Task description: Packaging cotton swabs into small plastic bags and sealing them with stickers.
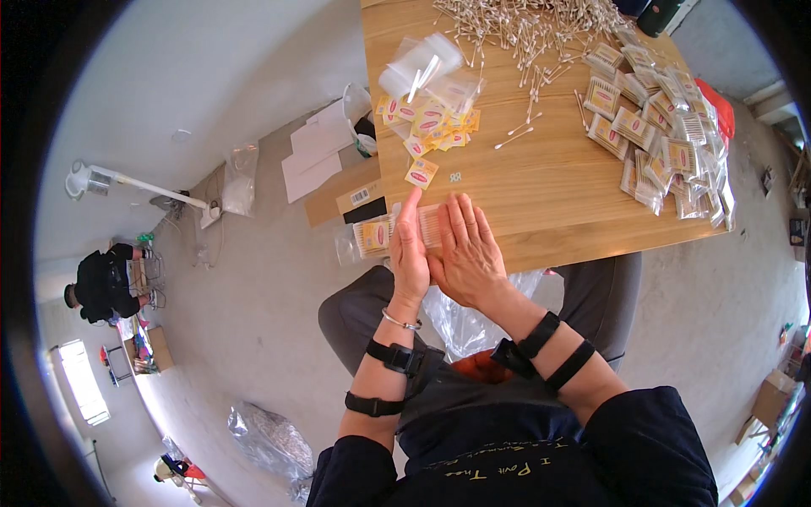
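Note:
A row of cotton swabs lies between my two hands at the front edge of the wooden table. My left hand stands on its edge, fingers straight, along the left side of the row. My right hand is stretched out flat, its fingers together at the row's right side and partly covering it. Left of my left hand, at the table corner, lies a clear packet of cotton swabs with a yellow card in it. A single yellow card rests just beyond my left fingertips.
Yellow cards and clear plastic bags lie at the back left of the table. Loose swabs are heaped at the far side. Filled packets pile up on the right. Another person is far left.

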`<state>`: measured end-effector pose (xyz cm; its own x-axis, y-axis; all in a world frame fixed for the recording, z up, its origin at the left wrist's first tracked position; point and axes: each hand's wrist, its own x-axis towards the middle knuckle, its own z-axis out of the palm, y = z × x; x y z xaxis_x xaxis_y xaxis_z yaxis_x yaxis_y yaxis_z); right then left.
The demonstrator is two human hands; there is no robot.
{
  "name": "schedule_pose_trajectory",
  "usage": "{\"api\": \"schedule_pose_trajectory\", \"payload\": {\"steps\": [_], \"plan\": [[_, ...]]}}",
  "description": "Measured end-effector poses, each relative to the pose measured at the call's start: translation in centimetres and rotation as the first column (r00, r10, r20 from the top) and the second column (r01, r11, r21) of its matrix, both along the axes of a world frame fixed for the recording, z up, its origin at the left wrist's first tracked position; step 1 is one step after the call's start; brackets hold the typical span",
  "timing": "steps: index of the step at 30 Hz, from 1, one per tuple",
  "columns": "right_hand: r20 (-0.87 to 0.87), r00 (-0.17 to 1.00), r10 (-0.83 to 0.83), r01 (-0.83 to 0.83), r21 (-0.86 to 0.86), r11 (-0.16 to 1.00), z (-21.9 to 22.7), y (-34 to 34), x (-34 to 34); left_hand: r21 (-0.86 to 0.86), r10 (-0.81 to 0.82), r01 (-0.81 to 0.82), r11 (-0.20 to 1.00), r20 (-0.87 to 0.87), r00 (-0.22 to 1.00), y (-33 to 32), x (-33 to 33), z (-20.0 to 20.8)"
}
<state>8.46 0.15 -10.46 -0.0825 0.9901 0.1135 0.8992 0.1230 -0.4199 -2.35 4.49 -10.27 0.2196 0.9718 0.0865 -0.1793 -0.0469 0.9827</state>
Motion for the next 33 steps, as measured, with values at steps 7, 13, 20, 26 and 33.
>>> {"api": "schedule_pose_trajectory", "payload": {"steps": [7,13,20,26,33], "plan": [[-0.004,1.000,0.000,0.000,0.000,1.000,0.0,-0.1,0.1,-0.002,0.017,-0.017,1.000,-0.029,0.999,0.0,0.2,0.0],[0.002,1.000,0.024,-0.024,0.006,1.000,0.1,0.0,0.3,0.012,0.044,-0.043,0.999,-0.113,0.993,-0.2,0.1,0.3],[0.025,0.999,0.048,-0.048,0.025,0.999,0.5,-0.1,0.5,0.024,0.071,-0.068,0.997,-0.204,0.976,-0.4,0.1,0.7],[-0.007,0.999,0.036,-0.036,0.035,0.999,0.5,-0.1,0.2,0.077,0.115,-0.095,0.993,-0.319,0.941,-0.1,-0.1,0.4],[0.014,0.997,0.079,-0.080,0.015,0.997,0.8,-0.3,0.1,0.187,0.215,-0.139,0.972,-0.490,0.845,0.5,-1.7,0.6]]}}
